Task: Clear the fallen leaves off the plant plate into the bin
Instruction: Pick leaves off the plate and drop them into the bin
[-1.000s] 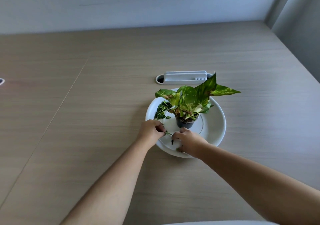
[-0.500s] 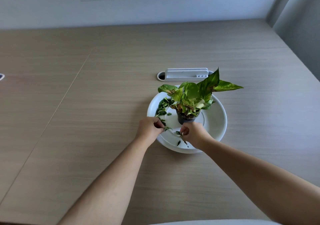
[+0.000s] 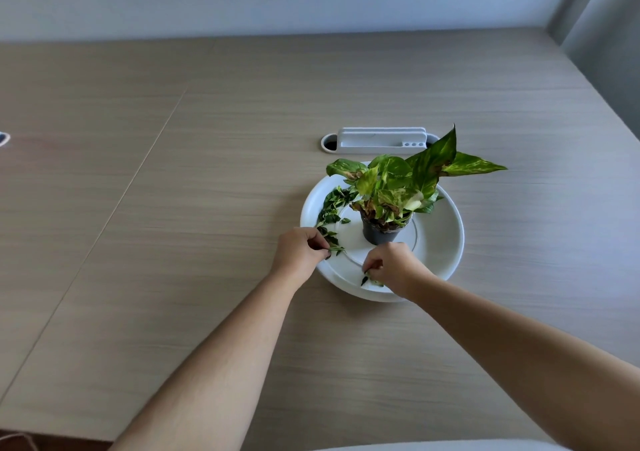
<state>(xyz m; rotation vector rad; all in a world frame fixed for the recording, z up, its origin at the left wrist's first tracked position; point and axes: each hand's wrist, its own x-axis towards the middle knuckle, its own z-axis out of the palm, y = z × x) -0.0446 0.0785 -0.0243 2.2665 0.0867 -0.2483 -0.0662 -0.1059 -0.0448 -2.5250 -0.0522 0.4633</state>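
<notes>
A round white plant plate [image 3: 441, 239] lies on the wooden table, with a small dark pot [image 3: 381, 232] of green and yellow leaves standing at its middle. Several small dark fallen leaves [image 3: 330, 208] are strewn along the plate's left rim. At the plate's near left edge my left hand [image 3: 299, 249] pinches a few small leaves in its fingertips. Over the plate's near rim, just in front of the pot, my right hand [image 3: 393, 267] has its fingers closed on a small leaf [image 3: 366, 279]. No bin is in view.
A white cable-port cover with a slotted holder [image 3: 381, 137] sits in the table just behind the plate. A wall runs along the far edge and the right side. A seam crosses the table on the left.
My right hand has moved a little toward me to the plate's near rim and closed on a leaf. My left hand stays at the left rim, holding leaves.
</notes>
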